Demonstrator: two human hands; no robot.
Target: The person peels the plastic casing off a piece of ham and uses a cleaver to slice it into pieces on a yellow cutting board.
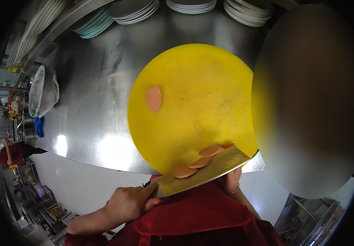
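Observation:
My left hand (130,200) is closed round the handle end of a broad-bladed kitchen knife (204,175), held tilted over the near edge of a round yellow cutting board (192,73). Several oval pinkish slices, perhaps sausage, lie overlapped along the blade's upper side, one of them a front slice (185,172). My right hand (231,180) is at the blade's far end, mostly hidden behind it; a fingertip shows above the blade beside the slices. What it grips cannot be made out. Another oval slice (154,98) lies flat on the board's left part.
The board rests on a stainless steel table (87,123). Plate stacks (190,6) line its far side. A clear plastic bag (43,92) and a blue cloth (39,126) are at the left. A person (12,155) stands far left. A large blurred oval hides the right side.

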